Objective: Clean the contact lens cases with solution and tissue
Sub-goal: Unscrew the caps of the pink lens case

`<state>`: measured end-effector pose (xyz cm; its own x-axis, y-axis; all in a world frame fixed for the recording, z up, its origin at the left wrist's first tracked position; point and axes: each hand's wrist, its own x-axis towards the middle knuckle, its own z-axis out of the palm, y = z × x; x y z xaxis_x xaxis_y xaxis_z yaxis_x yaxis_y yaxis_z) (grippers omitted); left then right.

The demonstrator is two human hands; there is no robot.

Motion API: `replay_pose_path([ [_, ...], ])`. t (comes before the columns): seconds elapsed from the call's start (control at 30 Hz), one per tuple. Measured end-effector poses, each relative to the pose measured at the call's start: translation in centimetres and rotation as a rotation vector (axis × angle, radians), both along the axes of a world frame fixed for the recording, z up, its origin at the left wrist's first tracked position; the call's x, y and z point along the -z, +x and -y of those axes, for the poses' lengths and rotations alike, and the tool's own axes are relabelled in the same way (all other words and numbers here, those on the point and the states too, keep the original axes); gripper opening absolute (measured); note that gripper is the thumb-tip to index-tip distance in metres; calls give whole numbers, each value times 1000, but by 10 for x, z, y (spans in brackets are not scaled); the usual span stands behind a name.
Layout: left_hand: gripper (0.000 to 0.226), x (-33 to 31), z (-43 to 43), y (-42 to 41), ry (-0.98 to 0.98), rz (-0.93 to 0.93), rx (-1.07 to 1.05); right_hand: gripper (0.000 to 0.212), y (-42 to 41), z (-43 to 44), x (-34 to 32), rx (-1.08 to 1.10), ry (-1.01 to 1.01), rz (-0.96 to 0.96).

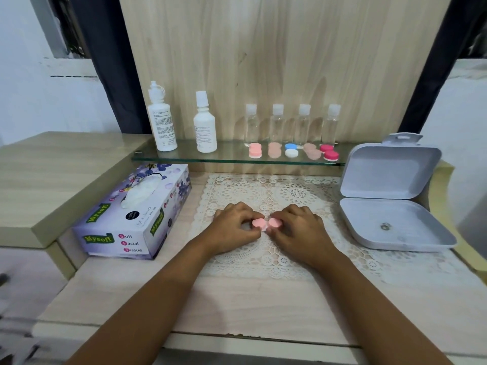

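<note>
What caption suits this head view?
Left hand and right hand hold a pink contact lens case over a lace mat.

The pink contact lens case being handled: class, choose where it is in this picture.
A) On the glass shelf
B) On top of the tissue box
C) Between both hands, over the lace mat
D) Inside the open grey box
C: the fingers of the left hand and the right hand pinch the pink contact lens case from either side, over the lace mat.

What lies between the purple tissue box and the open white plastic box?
Head view: the white lace mat, where the left hand and right hand grip a pink lens case.
</note>
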<state>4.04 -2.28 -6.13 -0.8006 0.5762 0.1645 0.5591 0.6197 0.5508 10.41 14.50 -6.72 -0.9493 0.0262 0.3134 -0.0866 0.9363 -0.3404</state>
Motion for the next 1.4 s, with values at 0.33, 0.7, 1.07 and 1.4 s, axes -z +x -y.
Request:
replay_pose_path([
  [0.33, 35, 6, 1, -4, -1, -67, 44, 29, -1, 3, 0, 2, -11, -27],
  [0.7, 38, 4, 5, -7, -26, -40, 97, 29, -2, 3, 2, -16, -23, -49],
  [1.07, 32, 6, 3, -3, 163, -60, 21, 30, -4, 2, 4, -27, -33, -72],
  [1.4, 29, 4, 7, -5, 72, -69, 103, 27, -4, 1, 6, -31, -51, -81],
])
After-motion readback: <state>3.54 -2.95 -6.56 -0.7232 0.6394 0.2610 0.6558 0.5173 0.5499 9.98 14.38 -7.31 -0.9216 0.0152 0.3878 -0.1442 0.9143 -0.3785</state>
